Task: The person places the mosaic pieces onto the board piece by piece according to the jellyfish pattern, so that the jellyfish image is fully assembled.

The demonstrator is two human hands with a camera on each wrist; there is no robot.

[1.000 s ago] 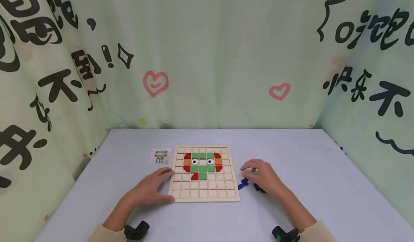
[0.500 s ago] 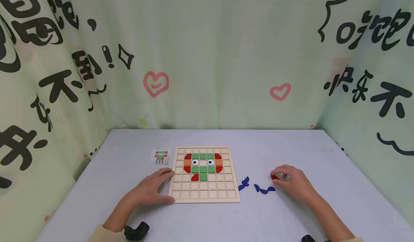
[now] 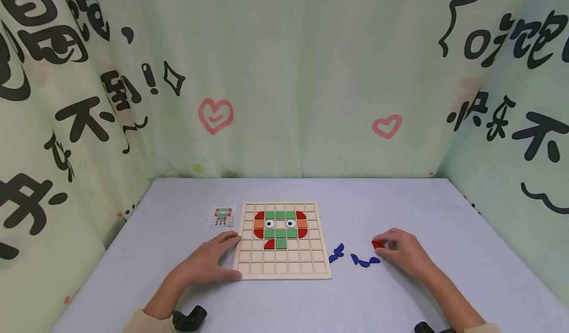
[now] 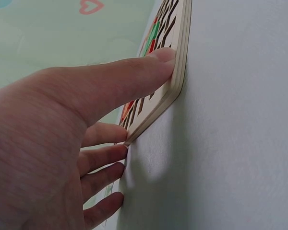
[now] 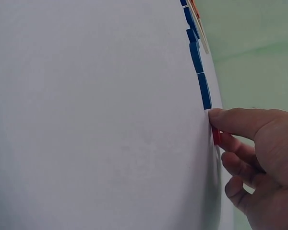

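A wooden grid board (image 3: 286,275) lies flat on the table, with red, orange and green pieces and two round eye pieces (image 3: 269,224) set in its cells. My left hand (image 3: 204,260) rests at the board's left side. Its thumb (image 4: 158,64) lies on the board near the corner, and the extended fingers touch or hover by its edge. To the right, my right hand (image 3: 406,251) pinches a red piece (image 3: 378,244) between thumb and fingers, low over the table. In the right wrist view this red piece (image 5: 216,135) is partly hidden by the fingers.
Several blue curved pieces (image 3: 364,263) lie between the board and my right hand, some close to the board's edge. A small picture card (image 3: 222,216) with a coloured figure lies beyond my left hand. A printed curtain (image 3: 298,76) hangs around the white table (image 3: 178,199).
My right hand has moved right, from beside the board past the blue pieces, and now holds a red piece there. More blue pieces show. My left hand has stayed on the board.
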